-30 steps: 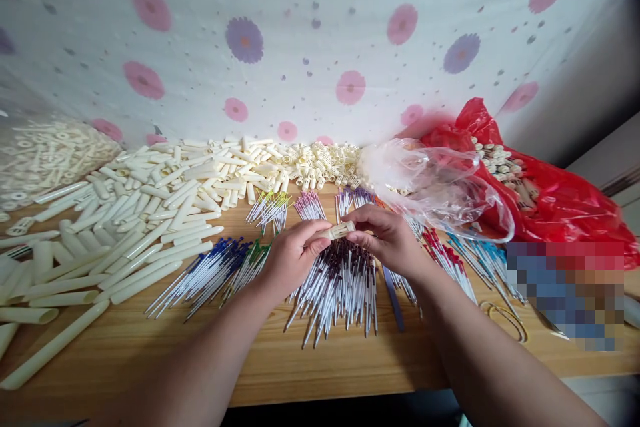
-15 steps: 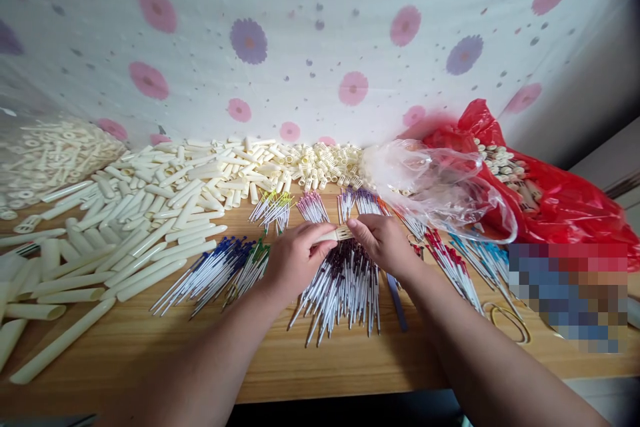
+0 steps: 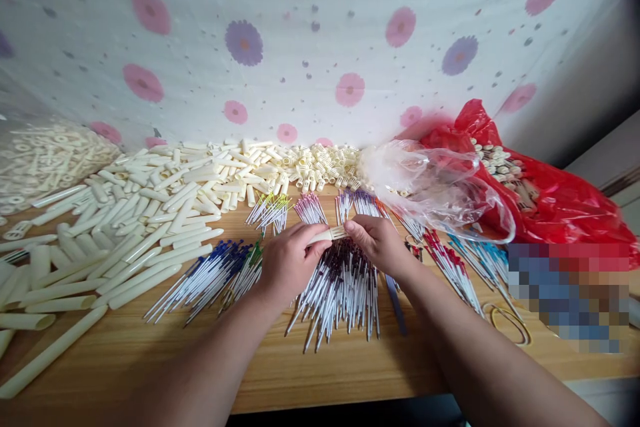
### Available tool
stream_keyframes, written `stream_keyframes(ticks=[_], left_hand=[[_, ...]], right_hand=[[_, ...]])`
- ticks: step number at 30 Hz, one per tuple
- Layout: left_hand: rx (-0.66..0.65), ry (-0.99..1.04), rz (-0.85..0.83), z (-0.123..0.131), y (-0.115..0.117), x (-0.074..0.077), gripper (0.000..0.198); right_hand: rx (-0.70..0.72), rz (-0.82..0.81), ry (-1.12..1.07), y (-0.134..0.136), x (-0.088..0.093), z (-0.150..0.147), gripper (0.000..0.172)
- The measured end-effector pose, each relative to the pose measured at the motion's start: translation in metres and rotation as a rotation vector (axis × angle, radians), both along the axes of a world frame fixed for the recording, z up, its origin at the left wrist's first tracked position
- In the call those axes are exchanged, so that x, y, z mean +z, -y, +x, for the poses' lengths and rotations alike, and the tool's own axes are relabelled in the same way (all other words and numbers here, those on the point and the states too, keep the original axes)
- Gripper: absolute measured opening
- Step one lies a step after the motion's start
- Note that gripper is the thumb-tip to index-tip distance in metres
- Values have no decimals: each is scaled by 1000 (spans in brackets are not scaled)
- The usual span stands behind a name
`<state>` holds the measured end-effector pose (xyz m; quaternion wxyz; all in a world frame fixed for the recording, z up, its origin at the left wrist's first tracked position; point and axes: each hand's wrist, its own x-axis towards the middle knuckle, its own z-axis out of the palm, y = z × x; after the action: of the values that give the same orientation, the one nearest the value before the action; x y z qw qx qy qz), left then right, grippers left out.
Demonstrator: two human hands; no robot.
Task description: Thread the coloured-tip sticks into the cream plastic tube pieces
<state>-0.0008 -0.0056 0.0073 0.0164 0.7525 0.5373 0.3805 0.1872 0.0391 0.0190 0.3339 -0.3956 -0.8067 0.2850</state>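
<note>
Floral sheet: a pale sheet (image 3: pixel 190 33) with pink and purple flowers hangs across the far side.
Worktop: a wood-grained worktop (image 3: pixel 320 380) runs from left to right below it.
Cream tubes: a loose heap of tubes (image 3: pixel 165 200) covers the left of the worktop and stretches along the far edge, meeting a pile of short slotted pieces (image 3: pixel 325 163) at far centre.
Red bag: a crumpled red plastic bag (image 3: pixel 570 193) lies at far right, open on more pale pieces.
Clear bags: one clear bag (image 3: pixel 440 173) rests against the red one; another bag (image 3: pixel 55 153), at far left, is full of small cream parts.
Thin rods: a broad fan of dark-tipped white rods (image 3: pixel 345 293) lies at near centre, beneath the hands. Blue-tipped rods (image 3: pixel 205 273) lie to its left, red-tipped rods (image 3: pixel 453 257) to its right, yellow-tipped rods (image 3: pixel 270 210) and pink-tipped rods (image 3: pixel 310 207) beyond it.
Hands: the left hand (image 3: pixel 287 260) pinches one end of a cream piece between thumb and fingers; the right hand (image 3: pixel 377 243) grips the other end, thumb on top.
Bands: thin looped bands (image 3: pixel 510 323) lie at near right.
Cream piece: the small cream piece (image 3: pixel 325 237) is held roughly level between both hands, above the dark-tipped rods.
</note>
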Motion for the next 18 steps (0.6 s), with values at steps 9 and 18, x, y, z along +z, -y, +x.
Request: stream_keyframes(ticks=[9, 18], left_hand=[[5, 16, 12, -2, 0, 1, 15], [47, -17, -21, -2, 0, 4, 12]], right_hand=[[-97, 62, -4, 3, -4, -5, 49], [-64, 66, 40, -1, -3, -5, 50]])
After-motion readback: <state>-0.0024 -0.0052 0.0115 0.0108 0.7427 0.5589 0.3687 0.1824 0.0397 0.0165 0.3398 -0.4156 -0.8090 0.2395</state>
